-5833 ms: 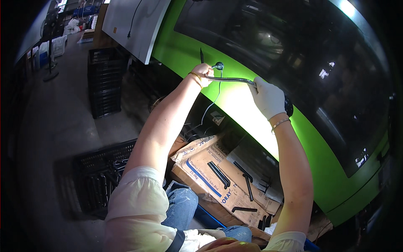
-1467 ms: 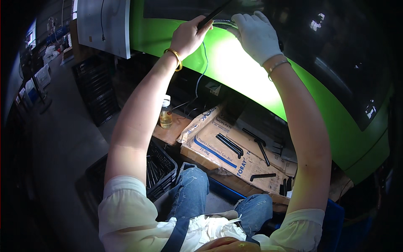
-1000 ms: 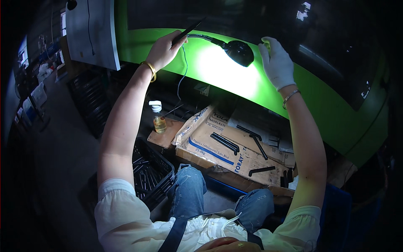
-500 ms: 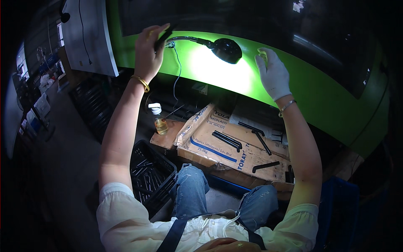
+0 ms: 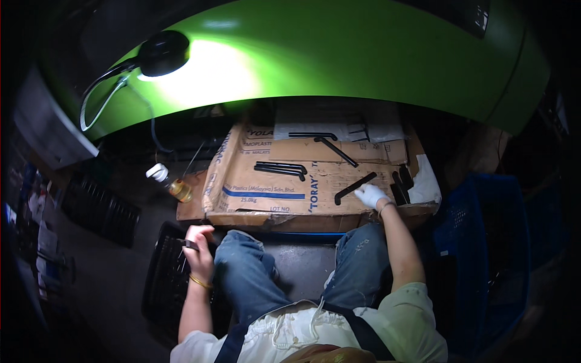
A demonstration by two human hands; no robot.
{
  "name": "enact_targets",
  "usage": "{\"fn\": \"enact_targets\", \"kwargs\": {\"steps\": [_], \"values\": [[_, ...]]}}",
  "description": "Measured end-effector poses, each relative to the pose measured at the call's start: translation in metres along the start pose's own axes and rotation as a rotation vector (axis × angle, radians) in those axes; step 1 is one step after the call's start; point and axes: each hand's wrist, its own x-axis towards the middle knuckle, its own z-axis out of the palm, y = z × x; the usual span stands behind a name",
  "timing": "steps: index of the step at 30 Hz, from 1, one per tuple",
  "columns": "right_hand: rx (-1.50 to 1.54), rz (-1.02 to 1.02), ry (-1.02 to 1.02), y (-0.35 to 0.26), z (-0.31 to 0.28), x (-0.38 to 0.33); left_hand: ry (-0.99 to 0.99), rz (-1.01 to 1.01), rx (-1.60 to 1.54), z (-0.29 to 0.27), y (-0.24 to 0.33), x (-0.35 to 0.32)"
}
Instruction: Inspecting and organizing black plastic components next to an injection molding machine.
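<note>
My right hand (image 5: 371, 196), in a white glove, has its fingers bent together at a black bent rod (image 5: 356, 188) lying on the flattened cardboard. Its fingertips meet the rod's side. Down at the left, beside my knee, my bare left hand (image 5: 198, 249) is closed around a narrow black piece (image 5: 189, 244); most of it is hidden, so its kind does not show. More black bent rods (image 5: 280, 169) lie side by side near the middle of the cardboard (image 5: 263, 209). Another black rod (image 5: 336, 151) lies slantwise farther back.
A black crate (image 5: 158, 275) stands at my left, partly under my hand. A lidded bottle (image 5: 180, 190) with yellowish liquid stands left of the cardboard. A lit gooseneck lamp (image 5: 163, 53) hangs before the green machine (image 5: 339, 66). Blue crates (image 5: 463, 242) stand at the right.
Both hands have come down from the green panel: the left to beside the black crate, still holding the black piece, the right to the bent rod. The view has shifted right.
</note>
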Motion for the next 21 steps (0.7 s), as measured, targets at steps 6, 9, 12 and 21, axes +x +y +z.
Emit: {"fn": "enact_targets", "kwargs": {"steps": [6, 9, 12, 21], "values": [[0.080, 0.118, 0.098, 0.036, 0.044, 0.028, -0.693, 0.179, 0.173, 0.113, 0.006, 0.019], [0.146, 0.114, 0.113, 0.034, 0.030, 0.048, -0.813, 0.251, 0.134, 0.165, -0.009, 0.036], [0.138, 0.035, 0.190, 0.015, 0.007, 0.066, -0.858, 0.136, 0.103, 0.197, -0.026, 0.039], [0.053, 0.160, 0.334, 0.044, 0.019, 0.154, -0.895, 0.108, 0.223, 0.223, -0.041, 0.042]]}}
